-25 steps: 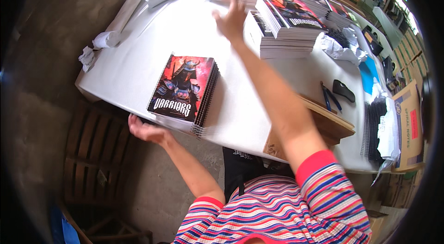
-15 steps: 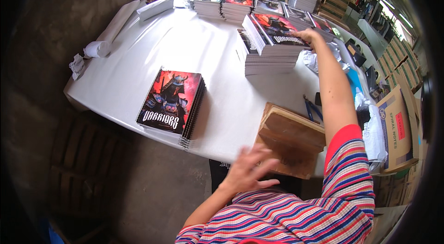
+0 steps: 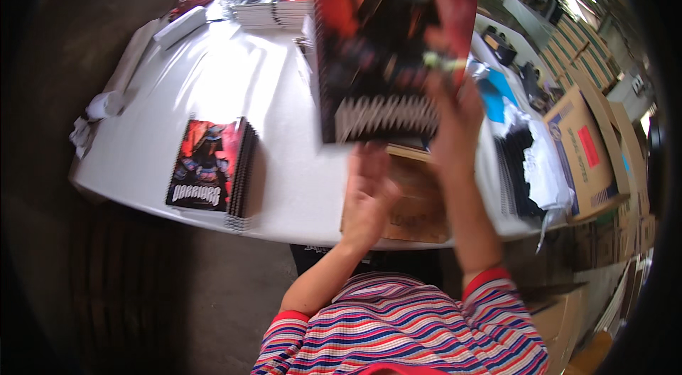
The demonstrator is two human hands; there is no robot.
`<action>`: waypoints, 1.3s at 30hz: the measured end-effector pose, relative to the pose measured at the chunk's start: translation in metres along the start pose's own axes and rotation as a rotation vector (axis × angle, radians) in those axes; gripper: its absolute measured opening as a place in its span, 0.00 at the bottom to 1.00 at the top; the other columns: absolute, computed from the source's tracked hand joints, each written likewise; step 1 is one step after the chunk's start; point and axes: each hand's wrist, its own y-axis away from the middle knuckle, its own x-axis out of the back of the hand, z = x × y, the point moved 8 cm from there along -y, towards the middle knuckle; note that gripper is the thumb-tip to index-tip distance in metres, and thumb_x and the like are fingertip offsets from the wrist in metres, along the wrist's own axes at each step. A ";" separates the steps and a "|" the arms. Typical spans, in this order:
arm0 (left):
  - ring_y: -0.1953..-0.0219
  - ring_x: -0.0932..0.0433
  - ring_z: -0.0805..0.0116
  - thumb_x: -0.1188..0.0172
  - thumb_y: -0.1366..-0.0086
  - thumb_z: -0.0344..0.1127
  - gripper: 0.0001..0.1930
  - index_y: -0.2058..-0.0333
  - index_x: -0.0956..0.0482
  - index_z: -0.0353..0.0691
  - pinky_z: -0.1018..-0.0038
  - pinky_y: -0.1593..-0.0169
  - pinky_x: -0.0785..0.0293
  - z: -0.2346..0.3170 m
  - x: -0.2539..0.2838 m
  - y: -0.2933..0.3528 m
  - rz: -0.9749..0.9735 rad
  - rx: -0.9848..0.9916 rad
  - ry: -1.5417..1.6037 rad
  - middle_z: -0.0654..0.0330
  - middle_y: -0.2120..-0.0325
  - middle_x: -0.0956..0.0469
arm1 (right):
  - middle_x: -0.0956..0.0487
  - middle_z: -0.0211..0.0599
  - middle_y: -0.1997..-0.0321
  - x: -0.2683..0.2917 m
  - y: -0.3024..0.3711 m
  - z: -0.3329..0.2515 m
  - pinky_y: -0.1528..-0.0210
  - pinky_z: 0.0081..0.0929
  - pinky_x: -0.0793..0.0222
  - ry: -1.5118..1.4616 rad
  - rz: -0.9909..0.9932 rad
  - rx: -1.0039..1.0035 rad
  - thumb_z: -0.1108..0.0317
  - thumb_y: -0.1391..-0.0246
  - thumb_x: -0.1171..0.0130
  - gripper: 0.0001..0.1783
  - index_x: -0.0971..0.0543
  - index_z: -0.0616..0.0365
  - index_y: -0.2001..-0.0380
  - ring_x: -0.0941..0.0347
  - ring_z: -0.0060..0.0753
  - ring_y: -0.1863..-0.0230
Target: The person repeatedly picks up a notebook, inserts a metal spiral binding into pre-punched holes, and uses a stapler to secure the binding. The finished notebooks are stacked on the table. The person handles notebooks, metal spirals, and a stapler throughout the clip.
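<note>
**One-handed lift: spiral notebook up over the bench**

The step in hand looks like carrying the notebook — it fills the upper middle of the frame, cover facing the view, coil along its left edge. Whether it is one copy or several together, I cannot tell.

The right hand has its grip closed on the notebook's lower right, thumb over the cover, though blur softens the details. The left hand is open, palm showing, fingertips right at the bottom edge; contact there cannot be made out.

A small stack of matching notebooks lies on the bench left of centre, its cover upright to the view. A brown wooden block sits below the held notebook, partly behind the hands.

The next move, I judge, calls for the left hand to support the bottom edge — and for a level hold, clear of the wooden block.
</note>
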 end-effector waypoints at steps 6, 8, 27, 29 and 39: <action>0.66 0.28 0.75 0.45 0.40 0.21 0.07 0.64 0.33 0.33 0.80 0.57 0.33 0.038 0.028 0.001 -0.136 0.040 -0.275 0.60 0.68 0.25 | 0.25 0.37 0.59 0.088 0.066 -0.004 0.56 0.25 0.29 -0.265 -0.094 -0.020 0.78 0.59 0.35 0.29 0.34 0.61 0.52 0.26 0.28 0.59; 0.65 0.27 0.73 0.47 0.40 0.19 0.06 0.64 0.33 0.33 0.79 0.59 0.32 0.041 0.029 0.004 -0.312 0.039 -0.413 0.58 0.69 0.25 | 0.24 0.36 0.61 0.138 0.065 0.002 0.56 0.23 0.28 -0.125 -0.222 -0.044 0.80 0.60 0.35 0.31 0.35 0.60 0.50 0.26 0.26 0.60; 0.70 0.29 0.76 0.51 0.38 0.19 0.09 0.60 0.35 0.34 0.80 0.63 0.31 0.003 0.049 -0.069 -0.167 -0.070 -0.691 0.61 0.71 0.27 | 0.23 0.43 0.67 0.085 0.036 -0.003 0.63 0.20 0.32 0.393 -0.331 0.212 0.80 0.47 0.48 0.17 0.37 0.64 0.54 0.25 0.25 0.65; 0.68 0.30 0.77 0.51 0.38 0.19 0.09 0.59 0.36 0.35 0.79 0.62 0.33 -0.012 0.057 -0.074 -0.158 -0.050 -0.634 0.61 0.69 0.27 | 0.23 0.44 0.69 0.072 0.017 0.000 0.64 0.20 0.32 0.385 -0.392 0.205 0.80 0.47 0.48 0.18 0.37 0.61 0.54 0.24 0.26 0.68; 0.65 0.28 0.72 0.58 0.43 0.13 0.14 0.60 0.39 0.35 0.78 0.60 0.31 -0.049 0.105 -0.038 -0.097 0.064 -1.148 0.55 0.70 0.26 | 0.22 0.43 0.64 0.166 -0.025 0.044 0.59 0.23 0.30 0.288 -0.283 -0.180 0.67 0.45 0.46 0.17 0.30 0.57 0.52 0.24 0.30 0.64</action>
